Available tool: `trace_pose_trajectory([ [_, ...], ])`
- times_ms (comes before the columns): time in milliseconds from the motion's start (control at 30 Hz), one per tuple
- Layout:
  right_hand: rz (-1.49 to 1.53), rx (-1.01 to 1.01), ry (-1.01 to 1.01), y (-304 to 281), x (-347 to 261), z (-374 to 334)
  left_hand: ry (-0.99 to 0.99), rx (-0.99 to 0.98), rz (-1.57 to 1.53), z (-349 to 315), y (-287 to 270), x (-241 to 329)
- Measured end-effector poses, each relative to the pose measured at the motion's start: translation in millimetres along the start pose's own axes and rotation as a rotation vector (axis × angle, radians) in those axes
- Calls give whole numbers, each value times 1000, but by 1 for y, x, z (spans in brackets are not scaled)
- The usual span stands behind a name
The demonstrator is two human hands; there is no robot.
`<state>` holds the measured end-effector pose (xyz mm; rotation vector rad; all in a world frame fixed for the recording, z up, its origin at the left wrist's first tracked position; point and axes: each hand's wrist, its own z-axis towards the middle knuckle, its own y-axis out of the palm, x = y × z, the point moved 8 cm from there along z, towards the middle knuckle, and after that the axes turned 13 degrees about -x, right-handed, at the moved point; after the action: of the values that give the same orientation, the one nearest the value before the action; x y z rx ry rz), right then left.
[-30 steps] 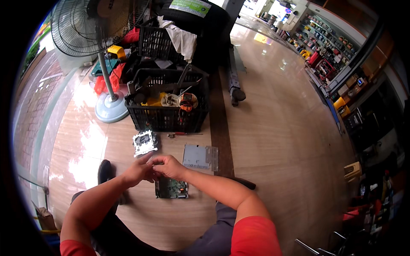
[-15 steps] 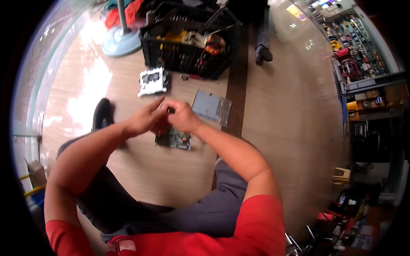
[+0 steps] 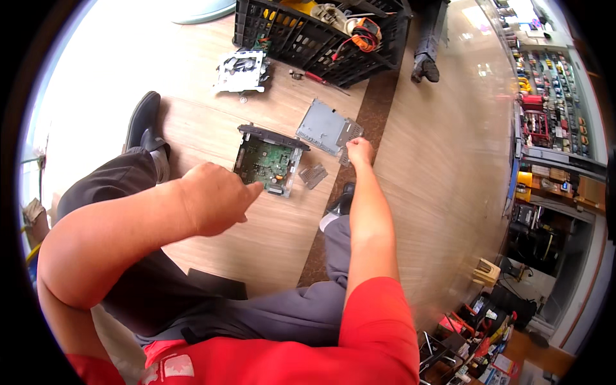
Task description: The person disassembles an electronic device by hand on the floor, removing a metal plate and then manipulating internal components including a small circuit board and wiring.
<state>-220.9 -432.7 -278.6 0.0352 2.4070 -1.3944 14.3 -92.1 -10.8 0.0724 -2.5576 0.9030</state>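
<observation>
My right hand [image 3: 360, 152] reaches out to the right edge of a grey metal cover [image 3: 321, 127] lying on the floor. Its fingertips are pinched together there, and anything between them is too small to make out. My left hand [image 3: 215, 199] hovers at the near left of an opened electronic unit, its index finger extended and the other fingers partly hidden beneath. A green circuit board [image 3: 264, 162] lies in the unit's metal frame, with a black front panel [image 3: 273, 137] along the far side. Beside it is a small perforated metal plate [image 3: 313, 176].
Farther off are a silver-white drive mechanism [image 3: 239, 72] and a red-handled screwdriver [image 3: 316, 77]. Behind stands a black plastic crate [image 3: 308, 54] with an orange multimeter [image 3: 366, 35] in it. A dark trouser leg with a shoe [image 3: 425, 67] extends beside the crate. Cluttered shelves [image 3: 555, 102] line the right.
My hands have parted: the right moved right to the metal cover, the left drew back toward me. The unit's black front panel and the small perforated plate are now uncovered. The view has shifted.
</observation>
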Motion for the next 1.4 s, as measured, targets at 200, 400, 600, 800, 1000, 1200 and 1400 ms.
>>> trace_pose_trajectory([
  [200, -23, -20, -29, 87, -24, 6, 19, 14, 33, -4, 7, 10],
  [400, -153, -48, -51, 96, -43, 15, 6, -6, 27, 1, 12, 5],
  [600, -211, -44, -72, 84, -58, 9, -24, -36, 13, 5, 16, -6],
  [800, -201, 24, -264, 13, -88, -18, -28, -11, 8, 4, 16, -11],
  [1000, -215, -163, -533, -59, -173, -99, -64, -120, 80, 13, 34, -13],
  [1200, -123, -270, -651, -53, -195, -156, -92, -124, 89, 27, 18, -16],
  [1400, -119, -217, -812, 5, -179, -167, -165, -190, 48, 30, 27, -29],
])
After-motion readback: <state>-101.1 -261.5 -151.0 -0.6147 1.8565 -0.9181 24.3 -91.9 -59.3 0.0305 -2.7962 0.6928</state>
